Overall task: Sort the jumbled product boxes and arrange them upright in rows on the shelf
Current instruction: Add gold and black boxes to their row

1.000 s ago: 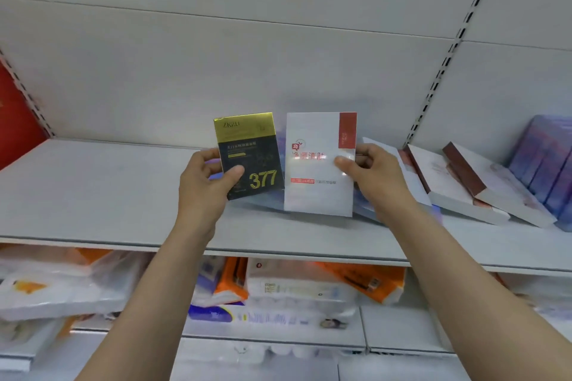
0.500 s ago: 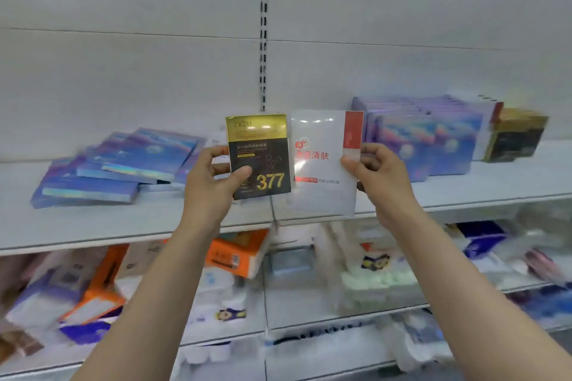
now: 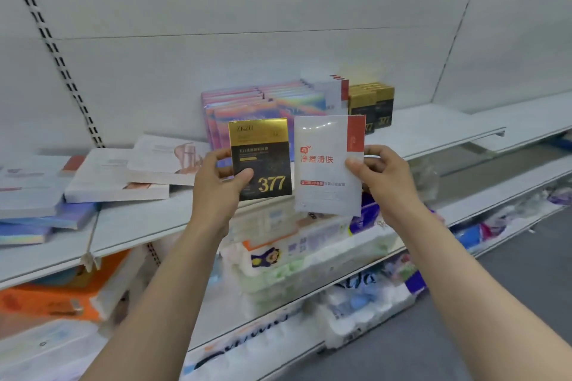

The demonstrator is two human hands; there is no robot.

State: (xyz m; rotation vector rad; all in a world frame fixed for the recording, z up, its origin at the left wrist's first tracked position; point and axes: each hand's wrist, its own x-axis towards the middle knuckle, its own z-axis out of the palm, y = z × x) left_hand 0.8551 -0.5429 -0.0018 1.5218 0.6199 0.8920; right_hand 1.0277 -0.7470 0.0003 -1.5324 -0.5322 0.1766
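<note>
My left hand [image 3: 216, 192] grips a black and gold box marked 377 [image 3: 263, 161] by its left edge. My right hand [image 3: 387, 182] grips a white box with a red corner strip [image 3: 328, 170] by its right edge. Both are held upright, side by side, in front of the white shelf [image 3: 427, 133]. Behind them, upright rows stand on the shelf: iridescent purple boxes [image 3: 247, 105], white and red boxes [image 3: 334, 93], and black and gold boxes [image 3: 377, 105].
Flat white boxes [image 3: 123, 176] and iridescent boxes [image 3: 46, 219] lie jumbled on the shelf's left part. A slotted upright [image 3: 58, 56] runs up the back wall. Tissue packs [image 3: 309, 263] fill the lower shelves. Grey floor [image 3: 495, 318] shows at the right.
The view has swung further right along the shelf. Both hands keep their boxes side by side. The upright rows now stand right behind the held boxes, and the jumbled pile has shifted left.
</note>
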